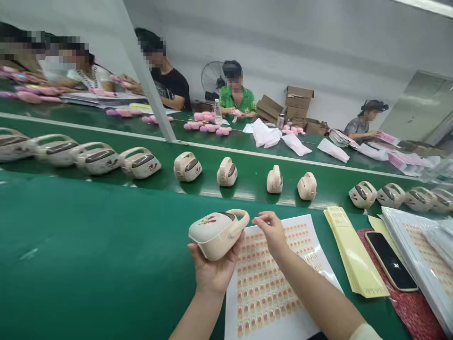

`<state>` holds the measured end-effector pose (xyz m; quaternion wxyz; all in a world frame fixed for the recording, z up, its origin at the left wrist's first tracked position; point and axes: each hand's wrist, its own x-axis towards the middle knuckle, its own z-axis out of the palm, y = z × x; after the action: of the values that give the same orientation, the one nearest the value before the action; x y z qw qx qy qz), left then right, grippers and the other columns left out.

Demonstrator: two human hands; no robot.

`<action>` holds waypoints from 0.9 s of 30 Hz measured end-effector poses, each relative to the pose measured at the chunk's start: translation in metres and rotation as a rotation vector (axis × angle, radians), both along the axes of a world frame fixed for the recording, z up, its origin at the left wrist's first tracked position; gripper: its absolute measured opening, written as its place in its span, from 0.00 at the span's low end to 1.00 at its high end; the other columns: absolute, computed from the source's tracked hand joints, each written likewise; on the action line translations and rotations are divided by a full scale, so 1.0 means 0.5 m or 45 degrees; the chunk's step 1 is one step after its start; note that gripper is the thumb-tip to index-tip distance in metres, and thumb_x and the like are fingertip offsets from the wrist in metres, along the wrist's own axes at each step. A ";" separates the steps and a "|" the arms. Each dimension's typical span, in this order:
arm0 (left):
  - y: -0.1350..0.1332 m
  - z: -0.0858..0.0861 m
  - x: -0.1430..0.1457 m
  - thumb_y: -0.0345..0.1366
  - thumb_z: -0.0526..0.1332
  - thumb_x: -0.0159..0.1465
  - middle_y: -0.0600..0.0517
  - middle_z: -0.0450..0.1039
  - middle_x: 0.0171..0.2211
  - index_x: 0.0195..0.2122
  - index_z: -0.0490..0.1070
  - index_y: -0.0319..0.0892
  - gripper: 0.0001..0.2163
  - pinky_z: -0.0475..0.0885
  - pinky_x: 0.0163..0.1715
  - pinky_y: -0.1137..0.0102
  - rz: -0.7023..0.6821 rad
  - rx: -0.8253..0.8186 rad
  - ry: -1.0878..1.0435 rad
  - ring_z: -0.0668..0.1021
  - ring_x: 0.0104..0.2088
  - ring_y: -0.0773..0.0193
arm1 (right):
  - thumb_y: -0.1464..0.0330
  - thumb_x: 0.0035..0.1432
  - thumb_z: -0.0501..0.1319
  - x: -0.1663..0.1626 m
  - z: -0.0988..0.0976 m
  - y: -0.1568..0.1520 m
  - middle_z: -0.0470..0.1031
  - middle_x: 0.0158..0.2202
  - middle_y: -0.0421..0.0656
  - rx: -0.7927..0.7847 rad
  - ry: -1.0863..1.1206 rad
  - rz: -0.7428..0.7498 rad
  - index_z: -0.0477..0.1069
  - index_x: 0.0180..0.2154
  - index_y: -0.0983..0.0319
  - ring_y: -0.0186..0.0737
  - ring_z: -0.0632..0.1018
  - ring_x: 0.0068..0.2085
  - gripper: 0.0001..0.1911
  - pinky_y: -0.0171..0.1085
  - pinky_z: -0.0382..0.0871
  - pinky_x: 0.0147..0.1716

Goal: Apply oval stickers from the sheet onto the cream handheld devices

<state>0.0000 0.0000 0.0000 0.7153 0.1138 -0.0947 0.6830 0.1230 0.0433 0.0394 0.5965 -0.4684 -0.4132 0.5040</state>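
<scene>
The left hand (212,271) cups a cream toy (217,232) from below, palm up, fingers wrapped round its underside; the toy lies tilted, its handle toward the right hand (273,232). A small red print shows on the toy's upper face. The right hand hovers just beside the handle, thumb and forefinger pressed together at the tips; whether they pinch anything cannot be made out. Both hands are above a white sticker sheet (269,293) lying flat on the green counter (88,255); the sheet carries rows of small orange-red stickers, and its lower edge is cut off by the frame.

Right of the sheet lie a stack of yellow strips (354,255), a phone (391,261) face up on a red mat (410,307), and further sheets (424,255) in clear wrap, partly cut off at the right edge. Beyond the hands a row of like toys (226,172) stands along a green belt (247,186); those at far left and far right are stretched by the lens and hard to make out. Across the belt, other people sit at a second counter with pink items (208,123), white bags (265,134) and cardboard boxes (299,101); details there are too small to tell.
</scene>
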 end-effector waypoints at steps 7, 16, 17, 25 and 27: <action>-0.016 0.011 0.031 0.41 0.63 0.55 0.46 0.73 0.48 0.50 0.68 0.46 0.20 0.68 0.49 0.64 -0.042 0.060 0.126 0.73 0.49 0.55 | 0.61 0.39 0.66 -0.018 0.000 -0.073 0.65 0.39 0.44 0.221 -0.007 0.017 0.65 0.17 0.60 0.46 0.66 0.48 0.13 0.48 0.55 0.51; -0.021 0.002 0.031 0.44 0.61 0.57 0.47 0.71 0.51 0.50 0.68 0.43 0.21 0.63 0.51 0.74 -0.151 0.124 0.181 0.72 0.50 0.63 | 0.61 0.44 0.63 -0.031 -0.020 -0.076 0.64 0.41 0.47 0.268 -0.201 -0.071 0.63 0.18 0.60 0.48 0.66 0.49 0.13 0.50 0.59 0.49; -0.022 -0.001 0.030 0.45 0.60 0.57 0.48 0.70 0.51 0.50 0.68 0.43 0.21 0.63 0.51 0.74 -0.166 0.122 0.175 0.72 0.51 0.63 | 0.61 0.45 0.62 -0.032 -0.021 -0.077 0.64 0.41 0.47 0.288 -0.243 -0.082 0.63 0.18 0.60 0.47 0.67 0.49 0.13 0.50 0.59 0.49; -0.027 -0.018 0.017 0.48 0.58 0.58 0.49 0.71 0.51 0.50 0.67 0.47 0.21 0.64 0.50 0.75 -0.282 0.006 0.114 0.72 0.51 0.64 | 0.65 0.49 0.60 -0.028 -0.011 -0.084 0.64 0.38 0.46 0.562 -0.664 -0.123 0.63 0.21 0.59 0.46 0.68 0.45 0.09 0.50 0.61 0.46; -0.028 -0.017 0.018 0.48 0.57 0.59 0.48 0.71 0.51 0.50 0.68 0.46 0.20 0.65 0.49 0.76 -0.294 0.043 0.127 0.71 0.52 0.64 | 0.65 0.46 0.62 -0.027 -0.006 -0.083 0.63 0.39 0.47 0.556 -0.718 -0.120 0.63 0.23 0.59 0.47 0.67 0.46 0.09 0.51 0.61 0.47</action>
<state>0.0090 -0.0140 -0.0085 0.7909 0.1479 -0.0830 0.5880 0.1095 0.0017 0.0363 0.5676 -0.4692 -0.6374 0.2266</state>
